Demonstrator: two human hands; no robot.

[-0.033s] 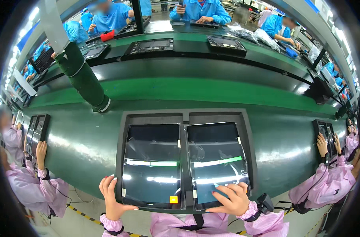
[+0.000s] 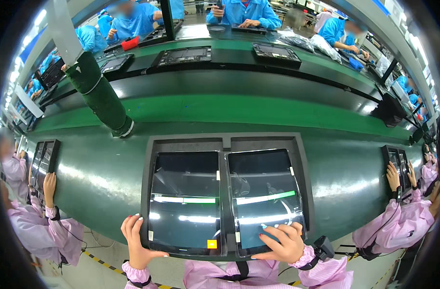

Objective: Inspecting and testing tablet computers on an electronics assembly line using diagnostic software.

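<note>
In front of me a dark grey foam tray (image 2: 303, 164) with two compartments lies on the green bench. A flat black glass screen panel (image 2: 186, 176) in clear film fills the left compartment, an orange sticker (image 2: 212, 244) near its lower right corner. Its twin, another black screen panel (image 2: 261, 173), sits in the right compartment. My left hand (image 2: 137, 246) is at the tray's near left corner, fingers stretched up along the side and thumb along the front edge. Over the right panel's near right part, my right hand (image 2: 285, 244) has its fingers spread, thumb toward the front edge.
A green-wrapped post (image 2: 101, 98) rises at the left. Beyond a raised ledge stand several opened devices, one a framed tablet-like unit (image 2: 185, 56). Co-workers in pink sit on both sides with similar trays (image 2: 46, 156); others in blue work opposite.
</note>
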